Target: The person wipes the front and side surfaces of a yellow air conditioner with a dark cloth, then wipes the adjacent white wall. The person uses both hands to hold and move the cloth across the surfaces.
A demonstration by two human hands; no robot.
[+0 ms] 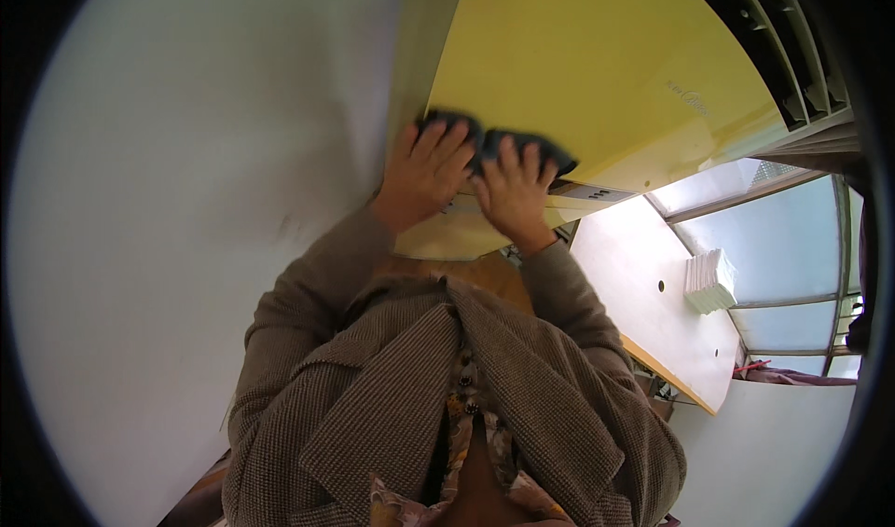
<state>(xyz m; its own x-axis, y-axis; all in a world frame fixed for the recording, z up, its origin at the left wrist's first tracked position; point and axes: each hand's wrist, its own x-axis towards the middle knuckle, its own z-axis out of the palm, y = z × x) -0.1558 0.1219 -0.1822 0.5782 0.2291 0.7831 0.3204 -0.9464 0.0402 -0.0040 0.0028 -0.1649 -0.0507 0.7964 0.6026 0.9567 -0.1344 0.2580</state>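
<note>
A glossy yellow upright appliance (559,59), which looks like a floor-standing air conditioner, stands before me. My left hand (430,170) presses a dark cloth (451,116) flat on its front, close to the left edge. Beside it, my right hand (517,184) lies with spread fingers over another dark cloth part (538,148); whether both parts are one cloth I cannot tell. A small control panel (598,193) shows just right of my right hand. The hands and cloth are slightly blurred.
A pale wall (175,212) rises close on the left. At the right, a white table (629,268) with a wooden edge bears a stack of white papers or cloths (710,282), beside framed windows (776,247). Dark louvres (776,45) top the appliance.
</note>
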